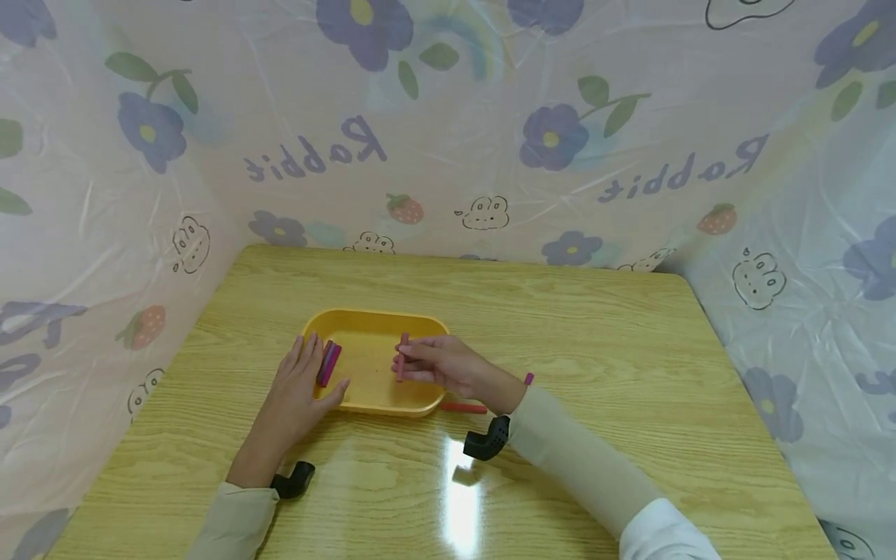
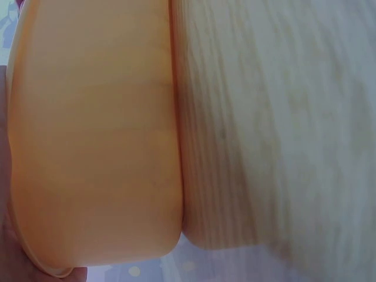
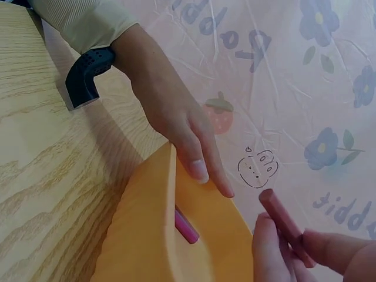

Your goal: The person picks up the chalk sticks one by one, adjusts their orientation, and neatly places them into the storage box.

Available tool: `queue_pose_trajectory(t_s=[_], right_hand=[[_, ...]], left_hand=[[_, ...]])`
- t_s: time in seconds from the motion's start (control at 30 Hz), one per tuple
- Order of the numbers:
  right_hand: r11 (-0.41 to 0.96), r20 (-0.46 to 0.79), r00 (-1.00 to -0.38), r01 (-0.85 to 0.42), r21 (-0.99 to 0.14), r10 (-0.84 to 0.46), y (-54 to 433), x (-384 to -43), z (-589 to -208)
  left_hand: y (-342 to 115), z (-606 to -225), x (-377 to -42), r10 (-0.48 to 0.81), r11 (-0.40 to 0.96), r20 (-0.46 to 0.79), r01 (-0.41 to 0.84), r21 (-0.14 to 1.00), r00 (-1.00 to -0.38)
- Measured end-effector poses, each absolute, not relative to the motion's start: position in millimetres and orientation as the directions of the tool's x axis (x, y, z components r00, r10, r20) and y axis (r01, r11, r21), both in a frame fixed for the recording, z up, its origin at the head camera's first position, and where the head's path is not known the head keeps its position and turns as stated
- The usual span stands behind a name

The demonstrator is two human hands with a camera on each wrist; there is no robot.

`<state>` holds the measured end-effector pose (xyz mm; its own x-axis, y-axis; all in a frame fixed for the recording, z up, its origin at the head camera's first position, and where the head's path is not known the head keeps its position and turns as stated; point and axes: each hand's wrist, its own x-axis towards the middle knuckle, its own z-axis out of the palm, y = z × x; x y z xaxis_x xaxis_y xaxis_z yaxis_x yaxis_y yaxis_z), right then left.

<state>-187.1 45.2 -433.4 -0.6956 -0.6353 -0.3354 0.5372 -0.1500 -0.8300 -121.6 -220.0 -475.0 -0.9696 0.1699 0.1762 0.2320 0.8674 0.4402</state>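
My right hand [image 1: 448, 364] is over the right part of a yellow-orange tray [image 1: 367, 389], pinching a thin reddish crayon-like stick [image 1: 402, 369] between thumb and fingers. In the right wrist view that round, flat-ended stick [image 3: 284, 223] slants above the tray. My left hand [image 1: 301, 381] rests at the tray's left end, fingers straight along the rim and thumb stretched over the near side. Beside its fingers, several purple and magenta sticks [image 1: 330, 365] lie together inside the tray. The left wrist view shows mostly the tray's outer wall [image 2: 97, 141].
On the wooden table [image 1: 574, 327], a red stick [image 1: 463, 407] lies by the tray's near right corner. A purple stick [image 1: 529, 379] pokes out behind my right wrist. Black curved devices [image 1: 488, 438] sit at both wrists. A patterned curtain [image 1: 448, 117] surrounds the table.
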Motion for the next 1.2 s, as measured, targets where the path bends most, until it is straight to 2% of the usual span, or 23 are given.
queue_pose_trajectory(t_s=[0.23, 0.77, 1.2], right_hand=[[-0.125, -0.325, -0.706, 0.504, -0.854, -0.629, 27.8, -187.8, -433.5], [-0.094, -0.408, -0.7, 0.559, -0.824, -0.587, -9.2, -197.8, -449.6], [-0.029, -0.464, -0.725, 0.553, -0.833, -0.51, -33.0, -206.3, -459.4]], left_hand=[[-219.4, -474.0, -120.5, 0.169, 0.871, 0.176, 0.23, 0.433, -0.97], [-219.1, -475.4, -121.3, 0.166, 0.886, 0.192, 0.232, 0.402, -0.967], [-219.6, -474.4, -120.8, 0.171, 0.888, 0.175, 0.228, 0.399, -0.97]])
